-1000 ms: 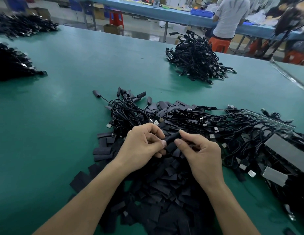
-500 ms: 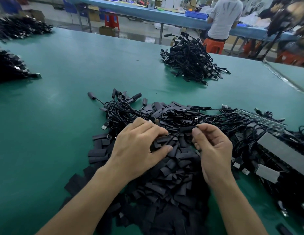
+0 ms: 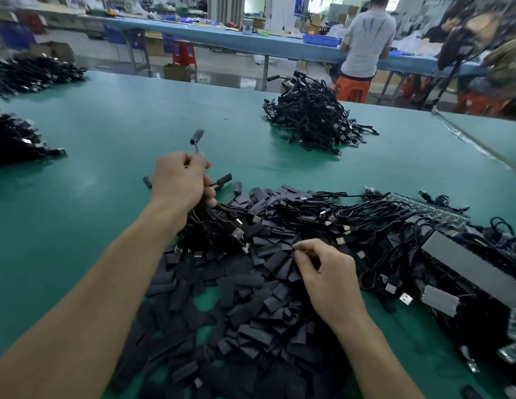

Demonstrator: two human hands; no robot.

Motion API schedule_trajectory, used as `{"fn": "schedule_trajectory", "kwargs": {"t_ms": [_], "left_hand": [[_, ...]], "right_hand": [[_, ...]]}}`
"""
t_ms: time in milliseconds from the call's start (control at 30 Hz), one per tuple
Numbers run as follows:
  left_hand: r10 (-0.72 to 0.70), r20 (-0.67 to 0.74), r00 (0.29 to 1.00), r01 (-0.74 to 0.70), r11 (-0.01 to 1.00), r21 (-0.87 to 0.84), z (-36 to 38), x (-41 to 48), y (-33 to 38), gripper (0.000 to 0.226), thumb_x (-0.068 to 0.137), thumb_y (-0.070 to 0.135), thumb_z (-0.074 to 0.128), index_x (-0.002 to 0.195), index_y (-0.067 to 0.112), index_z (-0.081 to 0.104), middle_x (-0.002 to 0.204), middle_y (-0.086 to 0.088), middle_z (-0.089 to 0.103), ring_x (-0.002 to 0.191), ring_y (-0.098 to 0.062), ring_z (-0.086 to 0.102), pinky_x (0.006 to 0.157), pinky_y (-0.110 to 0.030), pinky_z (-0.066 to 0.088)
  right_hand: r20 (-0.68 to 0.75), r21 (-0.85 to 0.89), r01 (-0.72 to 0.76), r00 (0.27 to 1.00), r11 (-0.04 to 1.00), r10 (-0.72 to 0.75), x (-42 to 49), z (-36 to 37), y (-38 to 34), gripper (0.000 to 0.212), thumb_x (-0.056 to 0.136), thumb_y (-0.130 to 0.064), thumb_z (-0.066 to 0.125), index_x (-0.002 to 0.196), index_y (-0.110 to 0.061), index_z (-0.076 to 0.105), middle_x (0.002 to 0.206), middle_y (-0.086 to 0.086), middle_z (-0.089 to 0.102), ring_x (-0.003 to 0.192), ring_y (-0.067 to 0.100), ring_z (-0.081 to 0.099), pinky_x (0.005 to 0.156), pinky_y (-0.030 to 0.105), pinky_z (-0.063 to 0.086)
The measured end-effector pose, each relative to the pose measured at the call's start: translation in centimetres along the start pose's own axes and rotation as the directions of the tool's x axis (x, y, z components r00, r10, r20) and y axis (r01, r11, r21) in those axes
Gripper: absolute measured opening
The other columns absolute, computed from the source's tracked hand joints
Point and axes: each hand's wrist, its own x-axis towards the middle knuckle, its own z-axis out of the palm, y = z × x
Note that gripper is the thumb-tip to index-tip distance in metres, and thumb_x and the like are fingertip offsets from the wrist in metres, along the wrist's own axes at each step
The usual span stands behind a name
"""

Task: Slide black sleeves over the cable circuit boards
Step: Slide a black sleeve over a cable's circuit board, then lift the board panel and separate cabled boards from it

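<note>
Sleeves lie heaped on counter, directly under my right hand. Its fingers pinch one sleeve's edge, long axis unclear. Left hand fists the cables up-left, well apart. Judgement: right hand must carry sleeve leftward.

A person's two arms, seen from their own head-worn camera above a flat teal-green bench. The left hand, toward the bench's middle, and the right hand, nearer its front edge, are bare. Both slim forearms are bare down to the picture's lower edge. Knuckles show along the right hand's fingers.
</note>
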Motion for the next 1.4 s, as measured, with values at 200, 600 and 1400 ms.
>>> {"fn": "schedule_trajectory", "kwargs": {"t_ms": [200, 600, 1400], "left_hand": [[-0.039, 0.023, 0.999, 0.020, 0.841, 0.541, 0.4, 3.0, -2.9, 0.011, 0.092, 0.013, 0.061, 0.099, 0.017, 0.069, 0.108, -0.009, 0.063, 0.093, -0.030, 0.064, 0.086, -0.044, 0.058], [0.533, 0.180, 0.827, -0.455, 0.445, 0.772, 1.9, -4.2, -5.8, 0.018, 0.088, 0.036, 0.067, 0.102, 0.025, 0.071, 0.120, 0.001, 0.061, 0.115, -0.025, 0.054, 0.102, -0.044, 0.034], [0.273, 0.472, 0.838, -0.517, 0.122, 0.848, 2.2, -5.2, -8.6, 0.055, 0.097, 0.068, 0.018, 0.126, 0.034, 0.050, 0.142, 0.003, 0.047, 0.132, -0.027, 0.032, 0.110, -0.055, 0.012]], "right_hand": [[-0.071, -0.165, 0.063, 0.995, 0.984, -0.075, 0.1, -0.1, -0.1, 0.014, 0.094, -0.018, 0.063, 0.102, -0.023, 0.073, 0.086, -0.021, 0.062, 0.085, 0.005, 0.054, 0.079, 0.026, 0.051], [-0.012, -0.246, -0.008, 1.000, 0.969, 0.005, 0.4, 0.6, 0.4, 0.014, 0.096, -0.026, 0.058, 0.104, -0.024, 0.069, 0.092, -0.010, 0.063, 0.092, 0.012, 0.055, 0.085, 0.034, 0.049], [-0.240, -0.682, -0.315, 0.949, 0.660, 0.205, 0.2, -4.6, 1.3, 0.045, 0.089, -0.008, 0.051, 0.131, -0.024, 0.057, 0.158, 0.014, 0.024, 0.148, 0.038, 0.009, 0.119, 0.055, -0.003]]}}
